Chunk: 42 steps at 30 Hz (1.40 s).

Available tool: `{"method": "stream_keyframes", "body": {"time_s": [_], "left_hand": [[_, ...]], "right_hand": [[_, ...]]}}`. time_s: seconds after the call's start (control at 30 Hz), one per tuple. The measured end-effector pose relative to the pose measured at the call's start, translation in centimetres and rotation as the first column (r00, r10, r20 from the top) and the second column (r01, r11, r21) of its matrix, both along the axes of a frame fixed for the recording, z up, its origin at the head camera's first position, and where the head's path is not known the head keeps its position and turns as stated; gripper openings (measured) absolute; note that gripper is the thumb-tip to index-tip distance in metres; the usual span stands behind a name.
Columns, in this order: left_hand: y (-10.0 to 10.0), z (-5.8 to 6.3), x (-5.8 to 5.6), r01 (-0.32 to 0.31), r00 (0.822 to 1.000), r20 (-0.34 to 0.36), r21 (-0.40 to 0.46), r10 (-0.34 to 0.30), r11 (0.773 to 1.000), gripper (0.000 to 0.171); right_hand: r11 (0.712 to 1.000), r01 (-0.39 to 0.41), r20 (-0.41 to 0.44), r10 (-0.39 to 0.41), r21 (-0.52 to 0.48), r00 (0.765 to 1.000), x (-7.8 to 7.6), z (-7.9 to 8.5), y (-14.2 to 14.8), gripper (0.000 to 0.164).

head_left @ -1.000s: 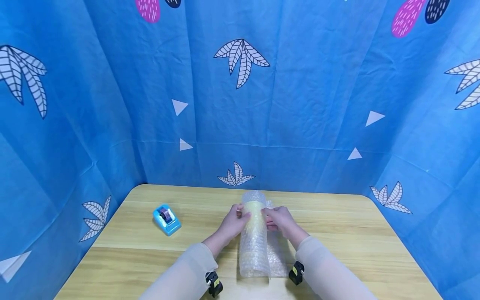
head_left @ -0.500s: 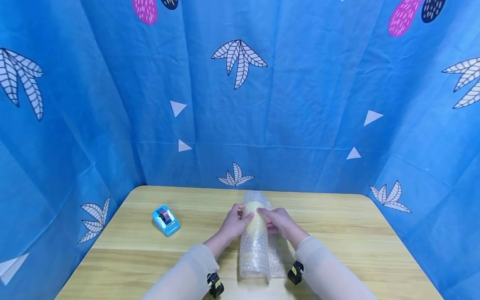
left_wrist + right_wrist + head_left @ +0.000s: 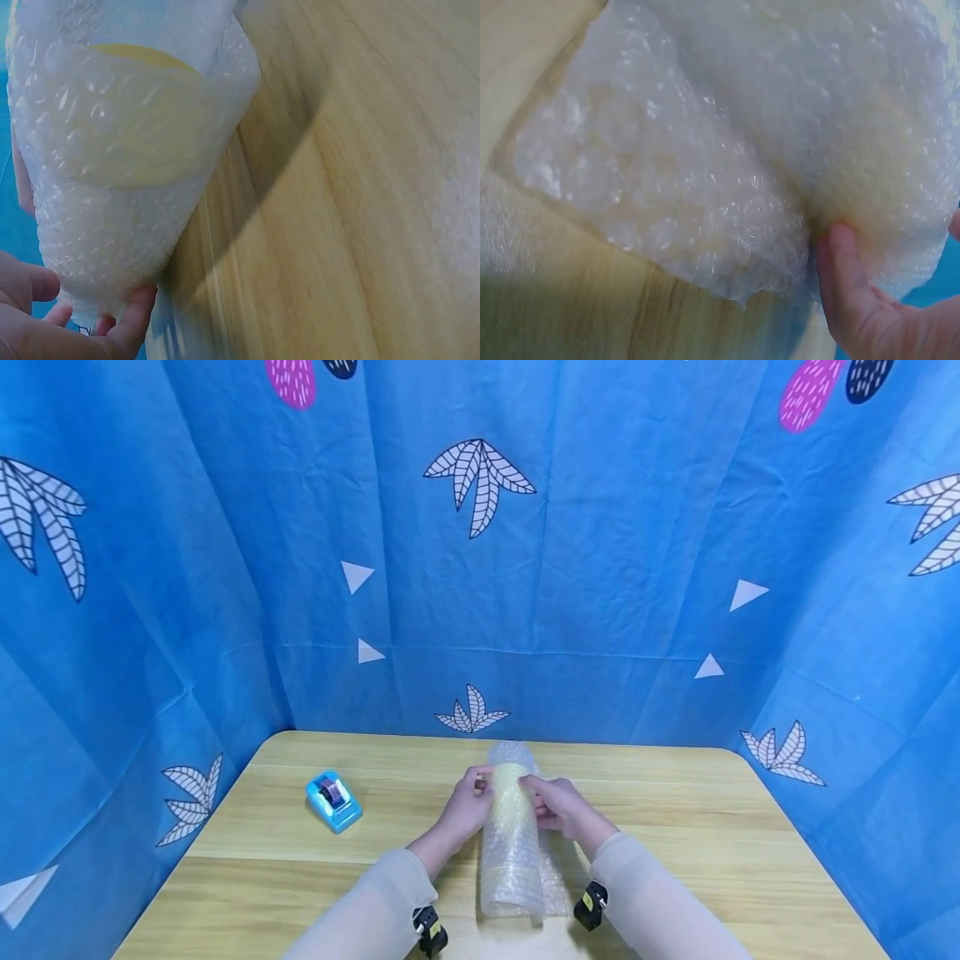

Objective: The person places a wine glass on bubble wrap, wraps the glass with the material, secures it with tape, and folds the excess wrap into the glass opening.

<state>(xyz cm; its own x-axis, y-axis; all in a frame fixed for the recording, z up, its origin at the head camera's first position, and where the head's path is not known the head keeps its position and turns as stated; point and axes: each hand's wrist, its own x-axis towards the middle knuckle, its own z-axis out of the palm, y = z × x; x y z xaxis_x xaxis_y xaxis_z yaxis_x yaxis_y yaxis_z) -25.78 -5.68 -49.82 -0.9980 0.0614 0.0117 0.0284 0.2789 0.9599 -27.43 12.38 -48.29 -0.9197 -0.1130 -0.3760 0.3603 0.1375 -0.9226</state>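
Note:
A roll of clear bubble wrap (image 3: 512, 881) lies lengthwise on the table, pointing away from me. Through its layers shows a pale yellow thing with a curved edge (image 3: 139, 124); its kind is hidden by the wrap. My left hand (image 3: 463, 810) holds the roll's left side near the far end, thumb at its edge. From the right, my right hand (image 3: 564, 810) grips the same part, thumb on top and fingers low at the side. A loose flat flap of the wrap (image 3: 652, 172) spreads on the table to the roll's right.
A blue tape dispenser (image 3: 334, 802) with a tape roll in it stands on the left of the wooden table (image 3: 675, 827). Blue patterned cloth (image 3: 615, 568) hangs behind the table and along both sides.
The roll has turned and shifted slightly right, and less of the loose flap shows beside it. My left thumb has drawn back from the roll's top to its left edge.

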Motion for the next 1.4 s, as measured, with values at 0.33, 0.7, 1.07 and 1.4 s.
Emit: {"method": "stream_keyframes", "body": {"time_s": [0.33,0.7,1.07,1.4], "left_hand": [[-0.17,0.02,0.04,-0.015,0.998,0.064,0.008,0.015,1.000,0.050],[-0.36,0.00,-0.04,0.041,0.985,0.160,0.164,-0.067,0.986,0.050],[-0.39,0.11,0.18,0.036,0.982,0.176,0.201,-0.072,0.979,0.055],[-0.01,-0.23,0.07,0.013,0.991,0.132,0.131,-0.030,0.991,0.055]], "right_hand": [[0.998,0.021,0.020,-0.020,-0.054,1.000,0.10,-0.27,-0.06,0.036],[0.997,0.034,0.039,-0.031,-0.067,0.999,-0.17,-0.25,-0.06,0.024],[0.999,0.022,0.013,-0.021,-0.042,1.000,0.13,-0.17,0.08,0.017],[0.999,0.000,-0.002,0.000,-0.045,1.000,-0.01,-0.21,0.08,0.033]]}}
